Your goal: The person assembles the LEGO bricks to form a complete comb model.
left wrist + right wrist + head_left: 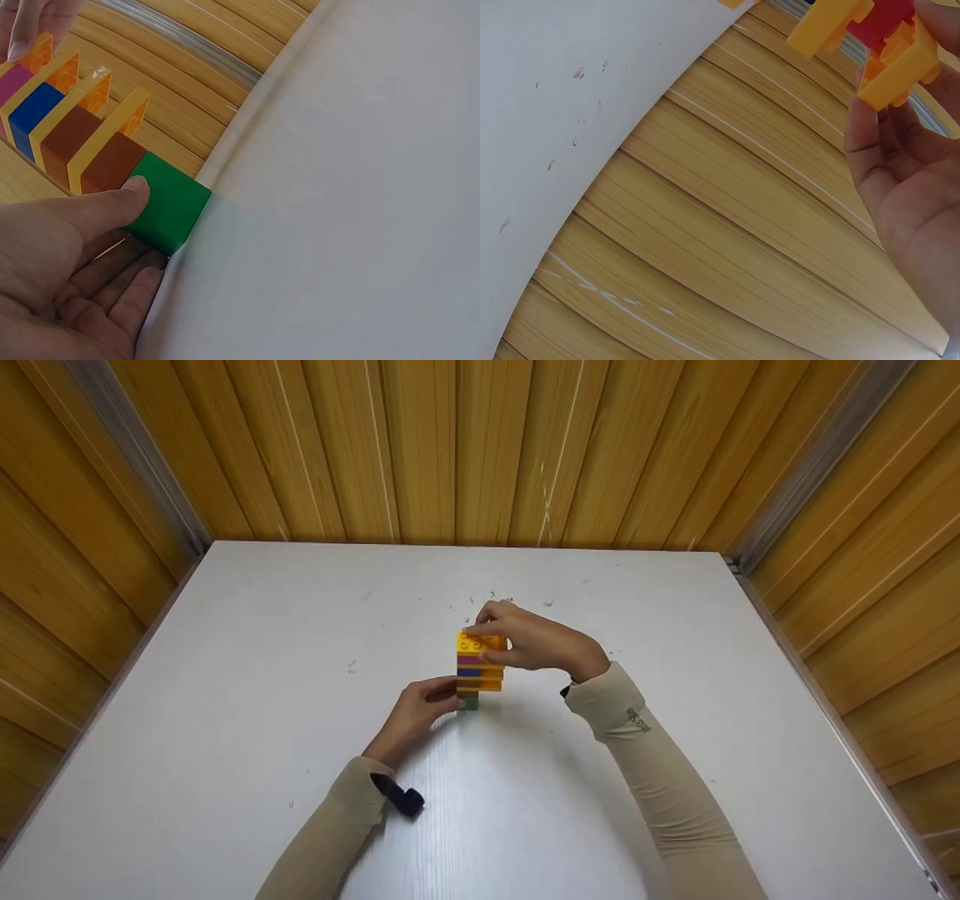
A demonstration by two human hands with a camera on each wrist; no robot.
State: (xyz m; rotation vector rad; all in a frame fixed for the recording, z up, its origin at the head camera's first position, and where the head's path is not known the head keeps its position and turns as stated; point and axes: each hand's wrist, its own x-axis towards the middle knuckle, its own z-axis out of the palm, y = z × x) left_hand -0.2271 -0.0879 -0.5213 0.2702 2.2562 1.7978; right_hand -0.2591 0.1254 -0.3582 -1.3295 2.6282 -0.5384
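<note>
A tower of toy building bricks [469, 672] stands upright on the white table, near its middle. At its foot is a green brick [176, 199]; brown bricks [112, 161], a blue brick [36, 112] and a pink brick [10, 81] rise above it, with thin yellow-orange pieces between them jutting out to the right. My left hand [420, 709] pinches the tower's base, its thumb on the green brick. Up at the top, my right hand [536, 639] grips the uppermost yellow brick [900, 71] between thumb and fingers. Part of that brick is hidden by the hand.
The white tabletop [247, 660] carries a few small dark marks. Wood-patterned panels [420, 450] wall it in at the back and both sides. A black strap end [405, 801] hangs from the left sleeve beside the wrist.
</note>
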